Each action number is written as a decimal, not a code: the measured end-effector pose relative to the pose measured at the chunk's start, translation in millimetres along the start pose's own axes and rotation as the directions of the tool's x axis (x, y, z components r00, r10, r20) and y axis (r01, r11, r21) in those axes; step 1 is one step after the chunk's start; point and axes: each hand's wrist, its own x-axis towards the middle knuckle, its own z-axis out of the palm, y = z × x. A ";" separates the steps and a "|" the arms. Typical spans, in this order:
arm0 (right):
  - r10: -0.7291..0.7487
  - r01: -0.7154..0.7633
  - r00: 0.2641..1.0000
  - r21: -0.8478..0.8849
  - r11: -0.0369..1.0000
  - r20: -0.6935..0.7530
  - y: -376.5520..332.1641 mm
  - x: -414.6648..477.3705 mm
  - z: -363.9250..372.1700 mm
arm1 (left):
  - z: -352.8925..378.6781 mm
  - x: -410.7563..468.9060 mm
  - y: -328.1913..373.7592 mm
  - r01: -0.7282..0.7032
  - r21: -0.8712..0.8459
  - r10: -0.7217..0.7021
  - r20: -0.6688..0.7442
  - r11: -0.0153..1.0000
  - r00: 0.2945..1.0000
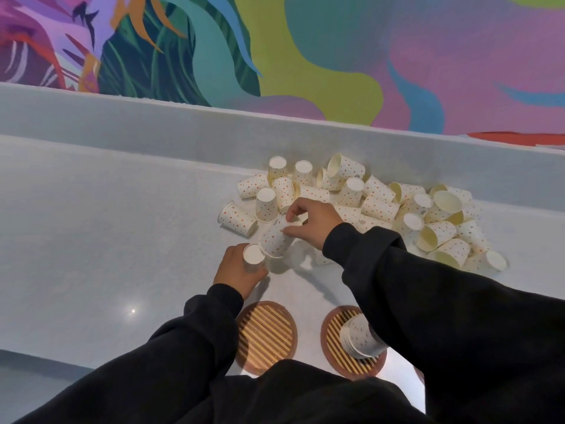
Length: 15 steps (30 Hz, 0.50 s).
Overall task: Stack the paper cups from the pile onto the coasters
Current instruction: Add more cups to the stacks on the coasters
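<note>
On the grey counter [122,240], the left hand [237,269] gripped an upturned cup [253,259]; the right hand [312,221] pinched another cup [275,238] beside the pile [382,203].

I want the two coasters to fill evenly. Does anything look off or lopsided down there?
Yes. The right coaster carries a nested stack of cups, set toward its right side, while the left coaster is bare. The left hand and right hand each hold a cup by the pile of cups, which lies jumbled.
</note>
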 end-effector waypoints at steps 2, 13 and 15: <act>-0.041 0.041 0.999 -0.007 0.999 0.032 2.8 -0.6 6.7 | 4.8 -2.9 2.4 0.021 -0.069 -0.019 0.026 0.997 0.999; -0.102 0.133 0.972 -0.138 0.982 0.210 -2.4 1.5 34.4 | 20.8 -4.4 3.0 0.012 -0.152 -0.006 0.042 0.988 0.999; -0.068 0.117 0.955 -0.158 0.980 0.290 1.8 3.0 34.3 | 22.2 -5.4 0.1 0.012 -0.134 -0.011 0.010 0.991 1.000</act>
